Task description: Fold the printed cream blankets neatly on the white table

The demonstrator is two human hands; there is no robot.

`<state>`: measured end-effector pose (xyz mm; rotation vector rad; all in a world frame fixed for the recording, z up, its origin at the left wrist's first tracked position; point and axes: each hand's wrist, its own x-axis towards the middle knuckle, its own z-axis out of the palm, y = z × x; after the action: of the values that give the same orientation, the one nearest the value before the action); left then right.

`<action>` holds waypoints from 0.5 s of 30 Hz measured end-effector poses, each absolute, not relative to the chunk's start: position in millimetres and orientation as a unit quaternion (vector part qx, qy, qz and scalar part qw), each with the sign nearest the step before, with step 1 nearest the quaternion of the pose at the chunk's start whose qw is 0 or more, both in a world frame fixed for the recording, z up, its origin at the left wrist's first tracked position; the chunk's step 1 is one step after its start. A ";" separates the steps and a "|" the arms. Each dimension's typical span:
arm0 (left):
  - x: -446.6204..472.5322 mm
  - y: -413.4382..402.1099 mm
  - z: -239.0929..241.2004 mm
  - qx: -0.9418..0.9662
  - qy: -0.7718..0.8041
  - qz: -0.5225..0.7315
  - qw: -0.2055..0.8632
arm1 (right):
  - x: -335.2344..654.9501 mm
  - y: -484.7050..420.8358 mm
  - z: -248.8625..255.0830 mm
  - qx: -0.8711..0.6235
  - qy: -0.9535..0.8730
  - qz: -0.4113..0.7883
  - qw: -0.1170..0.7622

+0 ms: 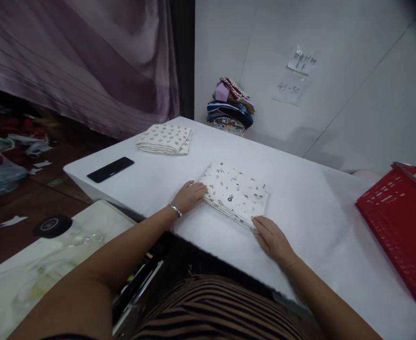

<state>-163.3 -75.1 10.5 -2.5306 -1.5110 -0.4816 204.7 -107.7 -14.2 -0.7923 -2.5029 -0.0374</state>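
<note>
A white folded cloth (238,189) with small grey and black printed figures lies flat on the white table. At its left near corner, my left hand (190,196), with a bracelet on the wrist, grips the edge, fingers together on top. My right hand (271,238) holds the near right corner, its fingertips on the upper layer and the thumb side hidden. Several layers show along the near edge between the hands. Farther back on the left is a second folded cloth (165,139), cream with a small repeated print, apart from both hands.
A black phone (110,169) lies at the left of the white table (310,226). On the right stands a red plastic basket (402,222). Stacked fabrics (231,106) sit beyond the far edge. A roll of black tape (53,225) rests on a lower surface at left.
</note>
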 end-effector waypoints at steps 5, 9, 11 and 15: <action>-176.2 -69.1 13.7 -0.846 -0.500 -0.173 0.064 | 206.1 -106.6 -9.4 -0.281 -0.929 -0.003 0.240; -177.8 -63.8 18.6 -0.842 -0.498 -0.194 0.071 | 205.2 -106.3 -7.8 -0.272 -0.928 -0.009 0.254; -177.2 -63.8 17.4 -0.840 -0.501 -0.194 0.075 | 204.3 -107.3 -8.0 -0.273 -0.928 -0.001 0.254; -174.4 -69.9 6.3 -0.831 -0.522 -0.183 0.057 | 204.4 -108.1 -11.0 -0.278 -0.928 0.003 0.249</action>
<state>-174.4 -69.9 6.3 -2.5212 -1.5823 -0.5565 204.4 -108.1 -11.0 -0.7575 -2.5265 0.0069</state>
